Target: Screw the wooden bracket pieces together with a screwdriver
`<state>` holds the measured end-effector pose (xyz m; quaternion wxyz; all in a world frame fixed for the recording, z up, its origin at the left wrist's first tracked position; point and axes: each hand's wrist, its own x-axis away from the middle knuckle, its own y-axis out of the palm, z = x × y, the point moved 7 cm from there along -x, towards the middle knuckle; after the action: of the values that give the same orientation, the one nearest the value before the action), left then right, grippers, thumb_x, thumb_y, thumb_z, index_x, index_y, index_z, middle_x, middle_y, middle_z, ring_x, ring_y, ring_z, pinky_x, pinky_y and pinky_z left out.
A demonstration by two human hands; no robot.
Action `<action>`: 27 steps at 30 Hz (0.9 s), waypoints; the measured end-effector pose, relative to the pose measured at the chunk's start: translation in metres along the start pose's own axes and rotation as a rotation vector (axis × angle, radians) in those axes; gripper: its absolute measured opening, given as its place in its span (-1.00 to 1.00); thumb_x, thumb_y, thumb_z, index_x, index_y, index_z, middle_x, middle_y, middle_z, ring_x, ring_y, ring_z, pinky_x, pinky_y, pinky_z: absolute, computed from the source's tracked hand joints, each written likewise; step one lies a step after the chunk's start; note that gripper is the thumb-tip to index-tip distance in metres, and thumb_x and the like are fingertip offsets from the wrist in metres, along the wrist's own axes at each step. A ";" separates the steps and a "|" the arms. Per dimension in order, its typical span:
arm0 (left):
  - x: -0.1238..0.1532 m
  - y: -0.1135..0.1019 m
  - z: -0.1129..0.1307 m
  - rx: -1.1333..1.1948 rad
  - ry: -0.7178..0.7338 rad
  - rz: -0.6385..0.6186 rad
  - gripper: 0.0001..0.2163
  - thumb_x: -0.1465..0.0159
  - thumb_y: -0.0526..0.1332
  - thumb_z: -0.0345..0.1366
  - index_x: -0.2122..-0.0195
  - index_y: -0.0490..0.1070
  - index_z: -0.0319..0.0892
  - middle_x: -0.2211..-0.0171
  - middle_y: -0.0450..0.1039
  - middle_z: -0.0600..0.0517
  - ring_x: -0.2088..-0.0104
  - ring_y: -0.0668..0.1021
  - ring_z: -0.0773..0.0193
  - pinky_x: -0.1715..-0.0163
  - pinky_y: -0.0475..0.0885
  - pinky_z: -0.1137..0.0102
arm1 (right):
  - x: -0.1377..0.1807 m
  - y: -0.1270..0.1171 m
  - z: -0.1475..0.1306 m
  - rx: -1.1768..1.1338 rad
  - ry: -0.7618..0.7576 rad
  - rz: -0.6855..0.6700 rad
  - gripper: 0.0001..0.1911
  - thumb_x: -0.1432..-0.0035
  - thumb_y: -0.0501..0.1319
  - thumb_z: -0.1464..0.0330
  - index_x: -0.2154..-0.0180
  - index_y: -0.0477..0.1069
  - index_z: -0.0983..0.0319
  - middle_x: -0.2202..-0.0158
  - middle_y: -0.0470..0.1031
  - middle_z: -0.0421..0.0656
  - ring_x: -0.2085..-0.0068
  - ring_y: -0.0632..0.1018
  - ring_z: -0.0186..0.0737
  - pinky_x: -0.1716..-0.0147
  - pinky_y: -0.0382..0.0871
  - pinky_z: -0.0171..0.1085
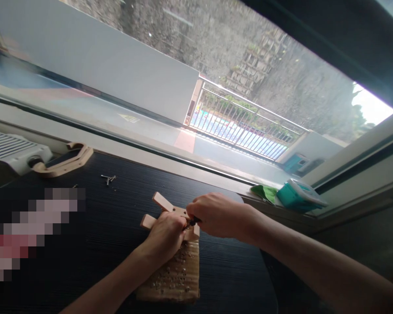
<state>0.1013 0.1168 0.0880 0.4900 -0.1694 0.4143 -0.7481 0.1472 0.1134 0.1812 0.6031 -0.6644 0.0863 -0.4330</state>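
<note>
My left hand is closed around a light wooden frame with several blocky arms and small dark holes. My right hand is closed on a small dark tool, whose tip meets the wood beside my left fingers; its exact kind is hidden by the grip. Under the frame lies a corrugated cardboard block, its surface pitted with many small holes. Both hands are close together at the frame's right part.
Loose screws lie on the black table. Behind them are a curved wooden piece and a white ribbed object. A teal container and green cloth sit by the window. A blurred patch covers the left side.
</note>
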 end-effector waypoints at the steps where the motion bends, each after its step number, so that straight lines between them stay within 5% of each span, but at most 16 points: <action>1: -0.001 0.001 0.000 0.007 -0.001 -0.008 -0.85 -0.12 0.12 -0.50 0.51 0.42 -0.17 0.39 0.55 -0.03 0.32 0.55 0.18 0.34 0.30 0.39 | 0.000 0.000 -0.002 0.026 -0.009 -0.012 -0.80 -0.12 0.13 0.52 0.24 0.49 0.29 0.28 0.57 -0.07 0.26 0.56 -0.17 0.39 0.25 -0.31; 13: 0.000 0.004 -0.002 -0.002 -0.036 -0.028 -0.84 -0.14 0.12 -0.50 0.49 0.44 -0.18 0.38 0.55 -0.04 0.28 0.56 0.18 0.27 0.33 0.38 | -0.005 0.002 0.002 0.024 0.058 -0.031 -0.77 -0.20 0.08 0.37 0.28 0.51 0.28 0.33 0.58 -0.04 0.29 0.57 -0.14 0.44 0.24 -0.31; 22: -0.001 0.004 -0.002 -0.005 -0.003 -0.022 -0.83 -0.12 0.10 -0.50 0.54 0.41 -0.19 0.42 0.55 -0.05 0.33 0.56 0.19 0.34 0.31 0.40 | -0.003 -0.002 -0.009 0.066 -0.058 -0.013 -0.80 -0.16 0.09 0.53 0.31 0.49 0.31 0.30 0.56 -0.06 0.28 0.56 -0.21 0.43 0.23 -0.33; 27: -0.001 0.005 -0.002 -0.017 -0.027 -0.042 -0.85 -0.12 0.12 -0.49 0.50 0.44 -0.19 0.38 0.56 -0.06 0.27 0.56 0.16 0.27 0.33 0.37 | -0.012 0.004 -0.006 0.074 0.014 -0.014 -0.76 -0.18 0.07 0.49 0.31 0.52 0.31 0.35 0.57 -0.03 0.28 0.58 -0.15 0.44 0.26 -0.32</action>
<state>0.1038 0.1179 0.0834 0.4780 -0.1923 0.4104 -0.7524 0.1379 0.1157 0.1718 0.6235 -0.6393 0.0699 -0.4446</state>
